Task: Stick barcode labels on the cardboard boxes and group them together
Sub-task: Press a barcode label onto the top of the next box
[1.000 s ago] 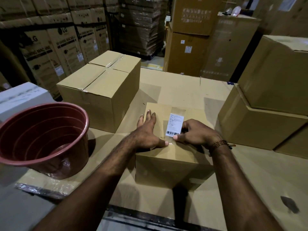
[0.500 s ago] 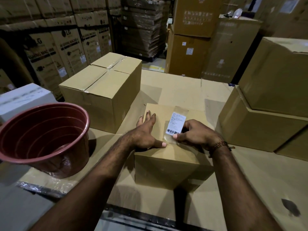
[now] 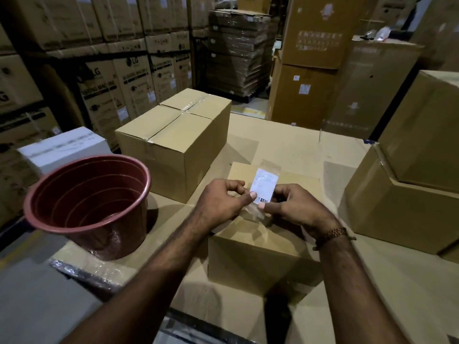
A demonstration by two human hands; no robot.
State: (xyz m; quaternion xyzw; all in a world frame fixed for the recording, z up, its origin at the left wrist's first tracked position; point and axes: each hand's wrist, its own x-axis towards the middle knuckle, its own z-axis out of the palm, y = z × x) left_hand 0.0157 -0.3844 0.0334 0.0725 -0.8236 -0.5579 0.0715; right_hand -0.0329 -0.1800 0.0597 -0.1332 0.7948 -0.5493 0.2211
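Observation:
A small cardboard box point(image 3: 258, 254) stands in front of me on the cardboard-covered work surface point(image 3: 372, 281). Just above its top I hold a white barcode label point(image 3: 263, 185) on a strip of clear tape. My left hand point(image 3: 223, 202) pinches the label's lower left edge between thumb and fingers. My right hand point(image 3: 290, 207) pinches its lower right edge. The label stands tilted up off the box top. A larger taped cardboard box point(image 3: 173, 142) sits behind and to the left.
A dark red plastic bucket point(image 3: 87, 202) stands at the left on the surface. A white box point(image 3: 62, 147) lies behind it. Stacked cardboard boxes point(image 3: 407, 194) fill the right side. Tall stacks of cartons point(image 3: 119, 78) stand beyond the surface.
My left hand has lifted off the box top and curled its fingers onto the label's left edge. Both hands have raised the label and tape off the box.

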